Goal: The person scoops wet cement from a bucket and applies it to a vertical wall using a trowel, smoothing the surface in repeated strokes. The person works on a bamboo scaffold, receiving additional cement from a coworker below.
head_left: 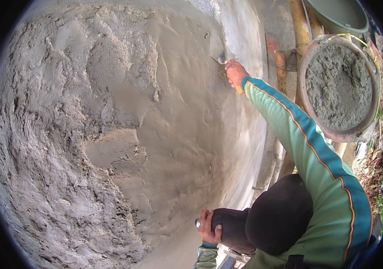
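In my right hand (236, 74) is a trowel (217, 47) with an orange-brown handle, gripped with closed fingers. Its blade lies against the wet grey mortar (182, 98) near the pale strip along the mortar's right side. My right arm stretches up and away in a green and teal sleeve. Low in the view, my left hand (208, 227) is curled beside dark cloth (229, 226) that seems to cover my leg. A small shiny bit shows past its fingers; what it holds is mostly hidden.
Rough mortar (65, 112) spreads over the left, with a smoother band beside it. A round tub of grey mortar (338, 85) stands at the right. Behind it is a green bucket (341, 13). Bamboo poles (300, 27) and dry leaves (377, 170) are also on the right.
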`<state>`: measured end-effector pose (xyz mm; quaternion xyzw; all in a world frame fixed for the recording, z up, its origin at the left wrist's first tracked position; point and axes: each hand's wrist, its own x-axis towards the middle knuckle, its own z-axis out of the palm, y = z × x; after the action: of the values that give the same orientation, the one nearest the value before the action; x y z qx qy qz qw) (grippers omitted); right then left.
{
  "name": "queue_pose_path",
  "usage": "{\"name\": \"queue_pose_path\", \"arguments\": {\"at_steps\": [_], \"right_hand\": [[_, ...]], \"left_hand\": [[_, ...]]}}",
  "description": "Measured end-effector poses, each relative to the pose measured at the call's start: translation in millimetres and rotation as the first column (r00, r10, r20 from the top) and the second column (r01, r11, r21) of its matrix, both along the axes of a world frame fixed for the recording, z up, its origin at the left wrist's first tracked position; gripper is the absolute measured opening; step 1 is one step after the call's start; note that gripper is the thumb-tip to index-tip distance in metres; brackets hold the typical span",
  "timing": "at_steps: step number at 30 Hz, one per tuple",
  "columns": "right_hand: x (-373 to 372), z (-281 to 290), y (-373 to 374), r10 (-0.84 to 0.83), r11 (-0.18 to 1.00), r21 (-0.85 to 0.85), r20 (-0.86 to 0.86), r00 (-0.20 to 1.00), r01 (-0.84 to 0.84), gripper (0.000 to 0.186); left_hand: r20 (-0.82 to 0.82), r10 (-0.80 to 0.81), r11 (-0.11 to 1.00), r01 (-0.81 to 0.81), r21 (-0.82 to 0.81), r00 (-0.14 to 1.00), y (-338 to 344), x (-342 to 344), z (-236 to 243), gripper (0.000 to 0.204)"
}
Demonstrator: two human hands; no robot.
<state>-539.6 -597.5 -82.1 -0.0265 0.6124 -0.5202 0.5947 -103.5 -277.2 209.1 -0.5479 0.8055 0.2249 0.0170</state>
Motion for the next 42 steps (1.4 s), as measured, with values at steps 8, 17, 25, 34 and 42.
{"name": "queue_pose_path", "arguments": {"at_steps": [8,17,25,34,42], "right_hand": [[-13.4,47.3,-0.8,0.069,0.957,-0.270,0.562,0.824,0.104,0.039],[-21.9,196.5,33.7,0.200,0.850,-0.519,0.167,0.965,-0.086,0.032],[-107.0,246.7,244.3,0.126,0.860,-0.235,-0.762,0.635,-0.454,0.032],[-186.5,227.0,415.3,0.772,0.629,0.671,-0.601,0.209,-0.394,0.029],[-188.7,238.5,459.3,0.258,0.892,0.436,-0.268,0.928,-0.122,0.029]], "left_hand": [[0.003,-0.022,1.000,0.022,0.006,1.000,-5.9,-6.0,-1.7,0.062],[-0.025,-0.076,0.996,0.077,0.046,0.997,-25.4,-6.0,-14.6,0.062],[-0.111,-0.114,0.992,0.119,0.041,0.987,-44.7,-13.6,-23.1,0.060],[-0.161,-0.163,0.986,0.166,0.007,0.973,-51.8,-13.1,-24.5,0.060],[-0.203,-0.223,0.974,0.225,-0.014,0.953,-56.4,-12.9,-31.2,0.062]]}}
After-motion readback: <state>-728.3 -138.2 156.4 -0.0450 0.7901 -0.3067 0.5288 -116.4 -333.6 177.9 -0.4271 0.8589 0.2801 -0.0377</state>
